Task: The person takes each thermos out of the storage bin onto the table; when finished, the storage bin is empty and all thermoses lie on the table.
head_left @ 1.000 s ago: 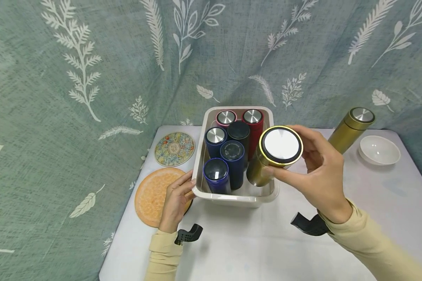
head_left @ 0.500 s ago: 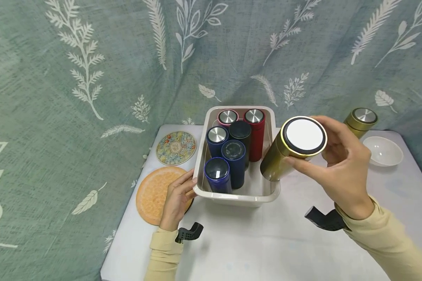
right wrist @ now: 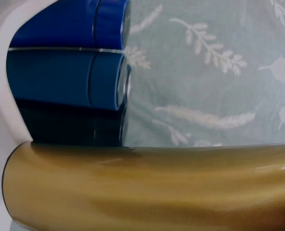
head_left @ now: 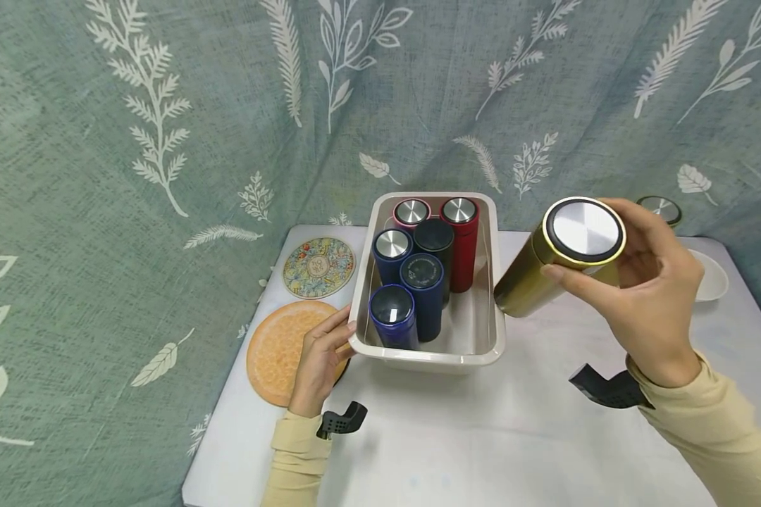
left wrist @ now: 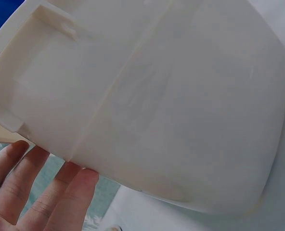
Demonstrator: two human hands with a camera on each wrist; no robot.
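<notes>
In the head view, my right hand [head_left: 656,310] grips a gold thermos [head_left: 535,271] near its silver-topped lid. The thermos leans, its lower end beside the right rim of a beige plastic bin [head_left: 452,358]. The right wrist view has the gold thermos [right wrist: 147,185] lying across its lower part. My left hand [head_left: 320,359] touches the bin's left side with fairly straight fingers; their fingertips [left wrist: 87,175] meet its wall in the left wrist view. Inside the bin stand a red thermos [head_left: 463,253], a pink-rimmed one [head_left: 412,211], a black one [head_left: 434,236] and several blue thermoses [head_left: 428,303].
A second gold thermos [head_left: 662,208], mostly hidden behind my right hand, stands at the back right. Near it is a white bowl [head_left: 713,278]. On the left lie a patterned round mat [head_left: 320,267] and an orange round mat [head_left: 275,352]. A leaf-print curtain [head_left: 228,127] hangs behind the table.
My right hand has carried the gold thermos rightward, from over the bin to beyond its right rim. The left hand stays at the bin's side.
</notes>
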